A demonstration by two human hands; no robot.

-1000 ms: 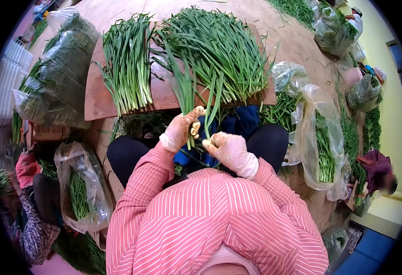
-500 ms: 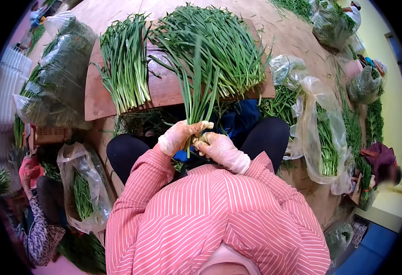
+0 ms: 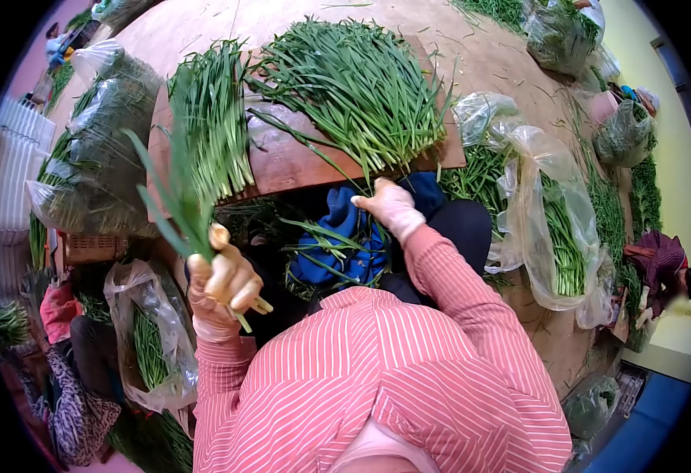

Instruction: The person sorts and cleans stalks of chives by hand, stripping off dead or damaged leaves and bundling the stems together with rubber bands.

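My left hand (image 3: pixel 225 280), in a pale thin glove, is closed round a small bunch of garlic chives (image 3: pixel 190 211). Their leaves point up and left, and cut ends stick out below the fist. My right hand (image 3: pixel 393 206), gloved too, reaches to the front edge of the wooden board (image 3: pixel 282 169), its thumb and fingers pinched at the stalk ends hanging from the big chive pile (image 3: pixel 361 87). A narrower, neatly lined-up chive bundle (image 3: pixel 219 118) lies on the board's left side. Loose leaves rest on blue cloth (image 3: pixel 341 236) in my lap.
Plastic bags with chives stand around me: a large one (image 3: pixel 97 142) at left, an open one (image 3: pixel 152 339) below it, another (image 3: pixel 550 229) at right. A plastic crate (image 3: pixel 93 246) sits under the large bag. Other people sit at left and right.
My hands have come apart. The left has swung left and down with the chive bunch; the right has let go of it and moved forward to the pile.
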